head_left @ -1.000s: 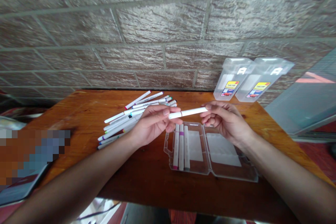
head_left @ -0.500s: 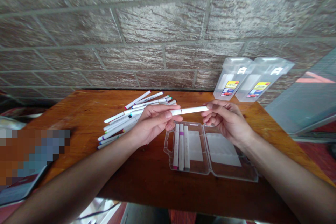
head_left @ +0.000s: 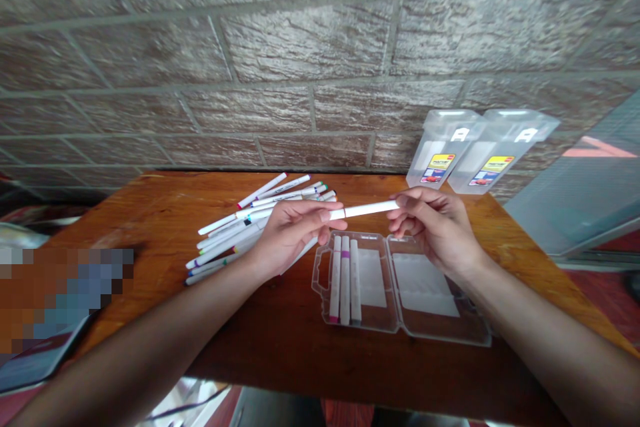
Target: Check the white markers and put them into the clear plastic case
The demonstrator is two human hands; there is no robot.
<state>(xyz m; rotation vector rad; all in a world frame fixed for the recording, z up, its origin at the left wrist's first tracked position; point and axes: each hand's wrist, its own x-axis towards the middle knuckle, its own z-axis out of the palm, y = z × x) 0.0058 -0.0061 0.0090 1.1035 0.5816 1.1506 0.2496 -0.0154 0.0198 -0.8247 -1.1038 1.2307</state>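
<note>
A white marker (head_left: pixel 370 209) with a thin dark ring is held nearly level between both my hands. My left hand (head_left: pixel 295 230) pinches its left end, and the fingertips of my right hand (head_left: pixel 430 223) close on its right end. Below it lies a clear plastic case (head_left: pixel 395 327), opened flat with its hinge in the middle. Three white markers (head_left: pixel 345 280) stand side by side in the case's left half; one has a purple band, another a pink end. Beside and partly behind my left hand is a loose pile of white markers (head_left: pixel 225 233) with various coloured ends.
Two closed translucent cases (head_left: pixel 434 153) with yellow labels stand against the stone-block wall (head_left: pixel 305 33) at the back right. A dark-edged flat object (head_left: pixel 45 353), partly blurred out, is at the left of the wooden table (head_left: pixel 270 340). The table's front edge runs below my arms.
Almost nothing differs. Both hands keep the marker in nearly the same place, with only a slight shift of the fingers.
</note>
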